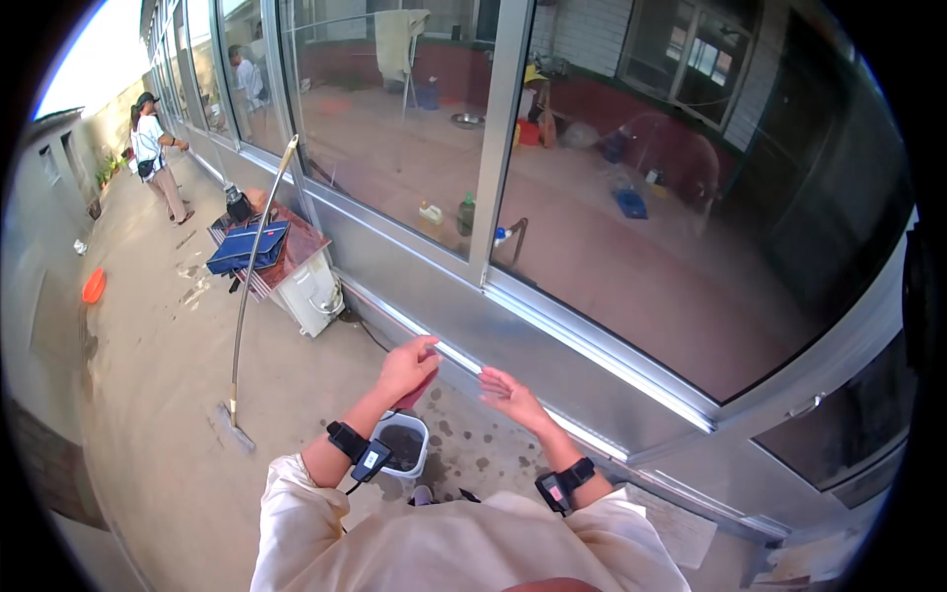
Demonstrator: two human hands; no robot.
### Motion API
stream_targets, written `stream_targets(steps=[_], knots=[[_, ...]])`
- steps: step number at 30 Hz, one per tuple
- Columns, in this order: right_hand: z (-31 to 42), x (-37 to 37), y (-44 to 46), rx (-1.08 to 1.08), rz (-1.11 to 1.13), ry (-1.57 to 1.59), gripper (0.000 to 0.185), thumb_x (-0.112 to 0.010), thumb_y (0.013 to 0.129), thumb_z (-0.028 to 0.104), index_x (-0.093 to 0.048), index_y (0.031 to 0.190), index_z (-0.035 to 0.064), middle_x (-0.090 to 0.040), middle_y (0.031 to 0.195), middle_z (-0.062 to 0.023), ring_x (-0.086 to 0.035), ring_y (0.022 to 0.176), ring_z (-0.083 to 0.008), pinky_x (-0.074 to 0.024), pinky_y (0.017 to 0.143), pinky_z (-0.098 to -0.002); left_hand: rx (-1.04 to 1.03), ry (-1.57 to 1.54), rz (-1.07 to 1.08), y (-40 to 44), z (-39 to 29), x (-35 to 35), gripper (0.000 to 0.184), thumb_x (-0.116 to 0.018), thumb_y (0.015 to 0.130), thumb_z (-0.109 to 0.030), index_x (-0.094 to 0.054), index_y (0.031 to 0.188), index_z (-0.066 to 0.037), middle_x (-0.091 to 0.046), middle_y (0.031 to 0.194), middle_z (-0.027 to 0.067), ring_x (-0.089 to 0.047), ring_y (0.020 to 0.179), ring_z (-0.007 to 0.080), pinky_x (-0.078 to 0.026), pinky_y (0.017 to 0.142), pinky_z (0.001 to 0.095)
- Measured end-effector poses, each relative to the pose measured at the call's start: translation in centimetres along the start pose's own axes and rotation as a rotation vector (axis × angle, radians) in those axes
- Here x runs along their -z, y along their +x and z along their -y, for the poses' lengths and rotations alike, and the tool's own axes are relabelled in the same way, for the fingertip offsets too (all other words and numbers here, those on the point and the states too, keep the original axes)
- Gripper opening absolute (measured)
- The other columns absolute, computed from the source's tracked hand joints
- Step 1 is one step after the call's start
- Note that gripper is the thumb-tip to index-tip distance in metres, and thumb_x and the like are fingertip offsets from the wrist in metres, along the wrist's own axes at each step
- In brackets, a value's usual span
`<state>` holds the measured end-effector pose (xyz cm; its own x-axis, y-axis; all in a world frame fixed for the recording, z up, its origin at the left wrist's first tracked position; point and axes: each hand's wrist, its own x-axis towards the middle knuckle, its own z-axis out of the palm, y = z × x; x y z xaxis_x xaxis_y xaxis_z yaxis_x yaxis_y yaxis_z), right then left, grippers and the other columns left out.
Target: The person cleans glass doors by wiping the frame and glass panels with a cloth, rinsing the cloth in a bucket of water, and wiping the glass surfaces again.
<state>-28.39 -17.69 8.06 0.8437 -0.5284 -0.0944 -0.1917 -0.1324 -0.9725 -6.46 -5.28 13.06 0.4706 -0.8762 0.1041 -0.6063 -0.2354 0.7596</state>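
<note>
My left hand (pixel 406 369) is closed on a dark red cloth (pixel 419 393), most of which is hidden behind the fingers. It hangs in front of the window frame's lower panel, above a pale bucket (pixel 424 460) with dark water in it. Apart from it, my right hand (pixel 510 397) has its fingers stretched out and holds nothing, close to the bottom ledge of the frame. Both wrists carry black strapped devices. Large glass panes (pixel 631 247) in metal frames rise ahead of me.
A mop (pixel 240 335) leans on the window frame. Beside it, a white outdoor unit (pixel 309 296) bears a blue bag (pixel 249 247) and a dark jar (pixel 237 204). Another person (pixel 150 148) stands farther along the windows. An orange basin (pixel 94 286) lies by the left wall.
</note>
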Motion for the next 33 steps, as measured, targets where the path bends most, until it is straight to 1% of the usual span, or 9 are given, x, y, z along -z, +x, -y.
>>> stream_targets(steps=[1,2,6,10,15,20,23,28,33], knots=[[0.6,-2.0,0.0,0.063,-0.038,0.255,0.045,-0.066,0.085,0.019,-0.053,0.127,0.0105,-0.046,0.137,-0.01,-0.046,0.125,-0.0236,-0.0424,0.098,-0.0367,-0.03,-0.032,0.103,0.0,-1.2,-0.6,0.033,-0.065,0.08,-0.031,-0.063,0.108,-0.014,-0.066,0.088,0.0109,-0.064,0.08,0.0275,-0.05,0.069,0.0367],[1.5,-3.4,0.2,0.152,-0.236,0.046,0.037,-0.068,0.082,0.017,-0.06,0.118,0.0103,-0.06,0.121,-0.0089,-0.059,0.108,-0.0207,-0.0476,0.089,-0.0325,-0.107,-0.054,0.158,-0.3,-3.1,-0.5,0.033,-0.065,0.081,-0.031,-0.062,0.109,-0.014,-0.066,0.086,0.0106,-0.063,0.078,0.0265,-0.05,0.069,0.0359],[0.3,-2.6,1.7,0.17,-0.32,-0.46,0.031,-0.069,0.077,0.011,-0.065,0.108,0.0119,-0.063,0.104,-0.0109,-0.065,0.084,-0.0202,-0.0504,0.072,-0.0311,-0.393,0.022,0.269,-0.4,-5.8,0.1,0.038,-0.062,0.083,-0.04,-0.062,0.113,-0.016,-0.066,0.091,0.01,-0.064,0.084,0.0285,-0.05,0.074,0.037],[3.4,-0.6,0.8,0.12,-0.409,-0.586,0.029,-0.066,0.079,0.007,-0.065,0.108,0.0115,-0.063,0.101,-0.0086,-0.064,0.08,-0.0173,-0.0502,0.07,-0.0284,-0.304,0.081,0.246,0.9,-3.9,0.8,0.036,-0.061,0.082,-0.042,-0.063,0.107,-0.016,-0.064,0.094,0.0116,-0.063,0.085,0.032,-0.05,0.072,0.0401],[3.7,0.4,2.6,0.399,-0.708,-0.439,0.029,-0.052,0.088,-0.002,-0.061,0.114,0.0085,-0.059,0.108,-0.008,-0.062,0.088,-0.0147,-0.0495,0.07,-0.0241,-0.407,0.148,0.345,3.9,-1.0,-0.2,0.029,-0.062,0.083,-0.04,-0.069,0.095,-0.014,-0.06,0.084,0.0087,-0.061,0.079,0.0294,-0.047,0.068,0.0393],[1.0,-1.7,4.1,-0.203,-0.595,0.517,0.043,-0.054,0.093,0.021,-0.041,0.13,0.0051,-0.05,0.124,-0.0111,-0.058,0.107,-0.0224,-0.051,0.08,-0.0349,-0.385,0.133,-0.006,7.2,-3.1,-1.8,0.028,-0.062,0.083,-0.039,-0.068,0.085,-0.012,-0.059,0.081,0.0068,-0.06,0.077,0.0279,-0.048,0.068,0.0381],[0.2,-3.0,5.2,0.089,-0.807,0.105,0.041,-0.055,0.093,0.021,-0.044,0.129,0.0033,-0.049,0.129,-0.0112,-0.059,0.105,-0.0215,-0.0498,0.082,-0.0324,-0.489,0.187,-0.078,8.2,-3.6,-2.7,0.03,-0.058,0.086,-0.041,-0.067,0.088,-0.013,-0.06,0.083,0.0078,-0.06,0.083,0.0302,-0.049,0.072,0.0412],[2.8,-2.2,5.0,-0.248,-0.36,0.616,0.064,-0.045,0.089,0.06,-0.041,0.135,0.0142,-0.05,0.13,-0.005,-0.048,0.117,-0.0199,-0.0404,0.095,-0.0414,-0.369,0.217,0.271,9.9,-5.7,-3.4,0.035,-0.052,0.089,-0.042,-0.065,0.097,-0.011,-0.063,0.096,0.0137,-0.06,0.091,0.0336,-0.047,0.077,0.0417],[3.2,-0.6,4.8,-0.104,-0.332,0.738,0.075,-0.046,0.086,0.065,-0.035,0.139,0.0135,-0.044,0.136,-0.0055,-0.042,0.124,-0.0205,-0.035,0.098,-0.0469,-0.204,-0.188,0.366,11.2,-7.7,-4.8,0.037,-0.051,0.093,-0.037,-0.063,0.109,-0.006,-0.064,0.103,0.0127,-0.061,0.094,0.0217,-0.046,0.082,0.0307]])
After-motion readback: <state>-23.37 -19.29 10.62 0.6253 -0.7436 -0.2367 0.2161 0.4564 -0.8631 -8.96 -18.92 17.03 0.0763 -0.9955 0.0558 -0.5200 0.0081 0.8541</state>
